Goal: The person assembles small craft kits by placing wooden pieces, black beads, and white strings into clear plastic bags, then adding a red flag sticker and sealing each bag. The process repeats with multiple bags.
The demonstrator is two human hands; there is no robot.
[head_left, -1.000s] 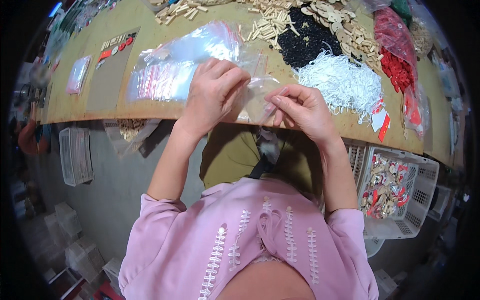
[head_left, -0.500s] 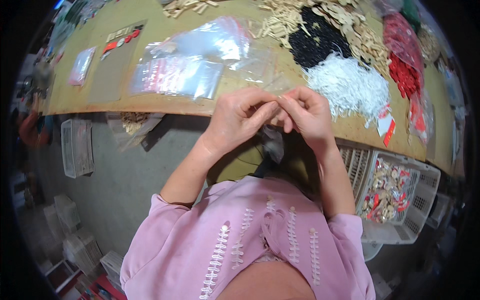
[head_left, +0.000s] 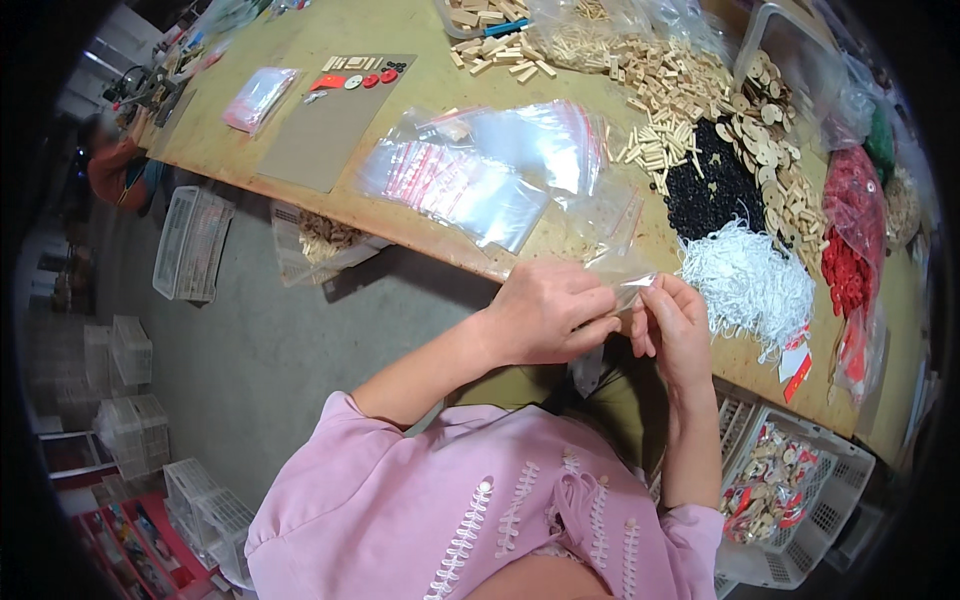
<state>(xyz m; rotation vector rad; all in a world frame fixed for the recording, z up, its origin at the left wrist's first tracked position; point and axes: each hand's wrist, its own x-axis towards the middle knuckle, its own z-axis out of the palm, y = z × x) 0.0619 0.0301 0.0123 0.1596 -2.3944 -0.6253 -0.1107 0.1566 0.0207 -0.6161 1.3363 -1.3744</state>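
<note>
Just over the table's front edge, my left hand (head_left: 555, 312) and my right hand (head_left: 678, 322) are close together. Between them is a small clear plastic bag (head_left: 632, 287), pinched by the fingers of both; its contents, if any, cannot be made out. Flat zip bags (head_left: 480, 195) with red-edged tops lie fanned out beyond my left hand. Beside my right hand rises a heap of white strings (head_left: 748, 285). Small black rings (head_left: 715, 190) are piled behind the strings.
Wooden pegs (head_left: 655, 145), wooden discs (head_left: 770, 160) and red pieces (head_left: 843, 262) cover the table's right side. A grey board (head_left: 315, 140) with sample parts lies left. Below right stands a white crate (head_left: 830, 500) holding filled packets. A person (head_left: 120, 170) sits far left.
The view has turned, so the table now slants down to the right. My hands have drawn slightly apart, and the clear bag between them has come into sight.
</note>
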